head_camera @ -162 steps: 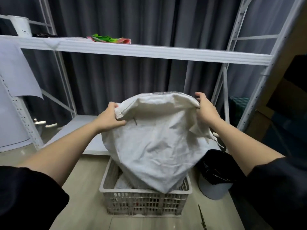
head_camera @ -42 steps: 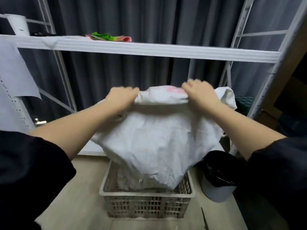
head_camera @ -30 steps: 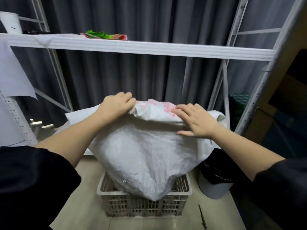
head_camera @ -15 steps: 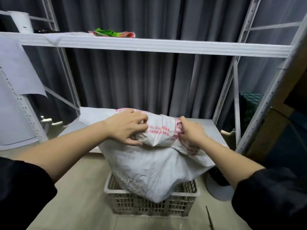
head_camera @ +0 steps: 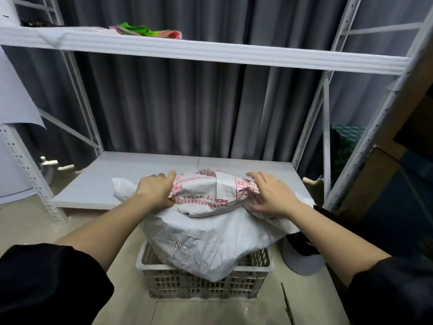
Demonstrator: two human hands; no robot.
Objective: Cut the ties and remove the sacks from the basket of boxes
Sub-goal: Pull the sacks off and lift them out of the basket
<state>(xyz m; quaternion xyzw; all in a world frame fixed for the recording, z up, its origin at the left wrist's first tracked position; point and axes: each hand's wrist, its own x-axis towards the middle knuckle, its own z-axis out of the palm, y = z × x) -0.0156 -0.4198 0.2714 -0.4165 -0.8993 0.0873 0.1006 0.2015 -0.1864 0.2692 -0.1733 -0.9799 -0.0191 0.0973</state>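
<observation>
Sack (head_camera: pixel 206 240) cloth that half a second ago was being rolled between two gripping hands now sits a little lower and flatter, its red-printed top folded into a bundle, and the right hand (head_camera: pixel 271 195) has loosened from a fist-like grip to spread fingers lying on the bundle's right end. The left hand (head_camera: pixel 155 192) grips the bundle's left end, fingers over the top and thumb tucked under the fold. Between the two hands the rolled part shows rows of red print; below them the plain white body of the sack hangs down and drapes over the front rim of the basket (head_camera: pixel 203 283), hiding whatever lies inside it. A white corner of the sack pokes out just left of the left wrist, over the edge of the low shelf (head_camera: pixel 112 174) behind the basket. That shelf runs wide and bare behind the hands, with the grey curtain (head_camera: pixel 187 109) beyond it. An upper shelf (head_camera: pixel 210 52) crosses overhead, well above the hands, carrying a green and pink cloth (head_camera: pixel 145 31). Right of the basket a dark bin (head_camera: pixel 302 254) stands close, and scissors (head_camera: pixel 287 303) lie on the floor near the basket's front right corner.
</observation>
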